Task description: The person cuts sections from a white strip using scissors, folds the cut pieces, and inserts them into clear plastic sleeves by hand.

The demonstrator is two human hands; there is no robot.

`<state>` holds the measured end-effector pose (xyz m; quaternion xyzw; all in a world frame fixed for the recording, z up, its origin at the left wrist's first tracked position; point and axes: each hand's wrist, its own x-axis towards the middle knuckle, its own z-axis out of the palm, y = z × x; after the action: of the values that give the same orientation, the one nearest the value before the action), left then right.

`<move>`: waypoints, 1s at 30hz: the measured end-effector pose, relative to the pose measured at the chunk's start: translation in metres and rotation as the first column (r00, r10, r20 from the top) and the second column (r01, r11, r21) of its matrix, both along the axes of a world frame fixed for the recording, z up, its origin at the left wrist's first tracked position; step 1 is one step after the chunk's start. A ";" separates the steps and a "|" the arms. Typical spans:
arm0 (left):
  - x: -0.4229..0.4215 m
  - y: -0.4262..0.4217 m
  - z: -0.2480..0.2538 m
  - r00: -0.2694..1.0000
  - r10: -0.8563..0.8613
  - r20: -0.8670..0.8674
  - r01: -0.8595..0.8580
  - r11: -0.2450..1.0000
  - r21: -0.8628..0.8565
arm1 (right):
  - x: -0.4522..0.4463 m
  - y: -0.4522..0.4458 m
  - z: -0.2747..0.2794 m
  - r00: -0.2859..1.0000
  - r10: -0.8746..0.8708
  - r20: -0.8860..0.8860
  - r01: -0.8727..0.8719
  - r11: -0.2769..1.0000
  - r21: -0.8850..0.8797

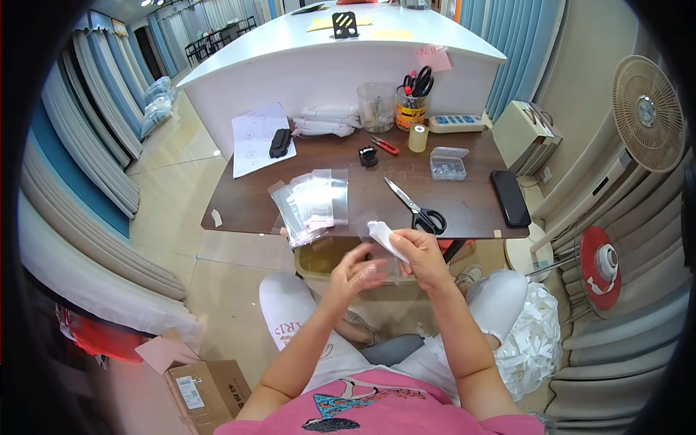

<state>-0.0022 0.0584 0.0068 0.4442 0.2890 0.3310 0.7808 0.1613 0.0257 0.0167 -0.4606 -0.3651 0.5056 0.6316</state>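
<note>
My right hand (424, 257) is closed on a small white strip (384, 238), pinched between thumb and fingers just in front of the table edge. A clear plastic bag (366, 221) shows around the strip; how the two fit together is hard to make out. Beside it on the left is my left hand (355, 272), its fingers bent, loosely apart and partly blurred, with nothing visible in them. Several clear plastic bags (315, 203) lie fanned out on the table to the left. Black-handled scissors (417, 206) rest just beyond my right hand, blades pointing away.
On the brown table (254, 206) are a clear box (448, 165), a phone (510, 199), a tape roll (417, 138), red snips (384, 146), a paper sheet (254, 138) and a power strip (455, 124). Below its front edge sits a yellowish bin (319, 264). A fan (647, 112) stands right.
</note>
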 end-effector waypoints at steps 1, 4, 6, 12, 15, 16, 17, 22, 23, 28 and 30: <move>-0.002 0.002 0.008 0.983 -0.179 0.037 0.182 0.979 -0.097 | -0.003 -0.004 0.004 0.998 0.056 -0.007 -0.056 0.998 -0.006; -0.009 0.011 -0.006 0.933 -0.306 -0.188 0.335 0.932 0.142 | -0.013 -0.014 0.015 0.996 0.088 0.002 -0.088 0.996 -0.015; -0.013 0.011 -0.010 0.951 -0.264 -0.161 0.290 0.943 0.163 | -0.016 -0.015 0.016 0.997 0.078 -0.002 -0.078 0.997 -0.005; -0.019 0.002 -0.007 0.996 0.032 -0.084 -0.021 0.991 0.129 | -0.013 -0.036 0.031 0.989 -0.109 0.100 0.109 0.994 -0.002; -0.020 -0.005 0.002 0.982 0.178 -0.065 -0.165 0.973 0.161 | -0.017 -0.054 0.034 0.979 -0.073 0.192 0.080 0.996 -0.031; -0.020 -0.008 0.006 0.973 0.228 -0.036 -0.219 0.961 0.172 | -0.019 -0.057 0.032 0.964 -0.091 0.250 0.095 0.996 -0.004; -0.020 -0.011 0.010 0.973 0.229 -0.042 -0.219 0.961 0.172 | -0.021 -0.059 0.031 0.945 -0.112 0.307 0.110 0.994 0.024; -0.021 -0.021 0.019 0.979 0.204 -0.017 -0.198 0.962 0.190 | -0.022 -0.056 0.026 0.991 0.008 0.133 0.008 0.993 -0.118; -0.021 -0.022 0.017 0.978 0.206 -0.016 -0.200 0.961 0.190 | -0.021 -0.055 0.025 0.997 0.029 0.075 -0.016 0.984 -0.176; -0.027 -0.025 0.007 0.927 0.356 0.120 -0.373 0.913 0.168 | -0.029 -0.065 0.026 0.836 -0.259 0.484 0.221 0.966 0.135; -0.027 -0.029 0.010 0.912 0.392 0.120 -0.409 0.886 0.220 | -0.033 -0.070 0.022 0.682 -0.354 0.640 0.221 0.934 0.282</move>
<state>-0.0291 0.0299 0.0172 0.4539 0.3040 0.5332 0.6459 0.1286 -0.0447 0.0392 -0.6056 -0.5379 0.1599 0.5642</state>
